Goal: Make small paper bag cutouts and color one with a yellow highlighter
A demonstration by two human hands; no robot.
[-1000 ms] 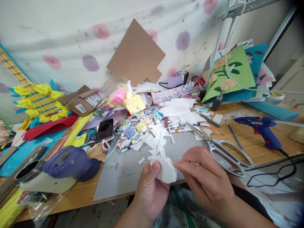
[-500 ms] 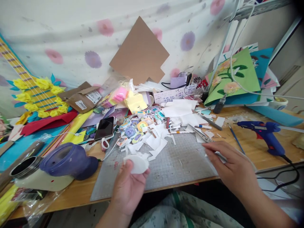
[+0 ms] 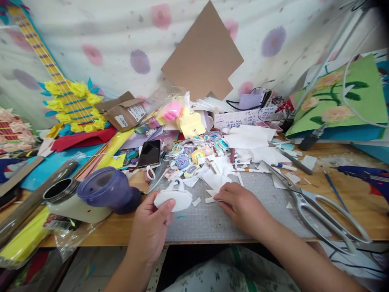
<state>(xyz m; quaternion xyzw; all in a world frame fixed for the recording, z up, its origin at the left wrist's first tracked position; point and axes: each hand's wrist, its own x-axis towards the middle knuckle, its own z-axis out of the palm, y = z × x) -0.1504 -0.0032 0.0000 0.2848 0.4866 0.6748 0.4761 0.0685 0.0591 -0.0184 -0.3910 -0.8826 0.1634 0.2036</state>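
My left hand (image 3: 153, 225) pinches a white oval piece (image 3: 173, 201) between thumb and fingers, above the near left of the grey cutting mat (image 3: 194, 229). A small white looped part stands up behind the oval. My right hand (image 3: 243, 207) is low over the mat with its fingers closed together, fingertips at the edge of some white paper scraps (image 3: 214, 182). Whether a scrap is between them is hidden. Large metal scissors (image 3: 306, 202) lie to the right of my right hand, blades slightly apart, handles toward the near right edge.
Several small crocheted-looking and painted pieces (image 3: 182, 161) heap behind the scraps. A phone (image 3: 149, 153), a purple container (image 3: 103, 188) and an open cream jar (image 3: 73, 202) are at left. At right are a blue glue gun (image 3: 364, 173) and a thin brush (image 3: 334, 188).
My right hand has let go of the scissors, now lying on the right, and moved left to the scraps. My left hand still holds the oval, now tilted differently. The view has shifted left.
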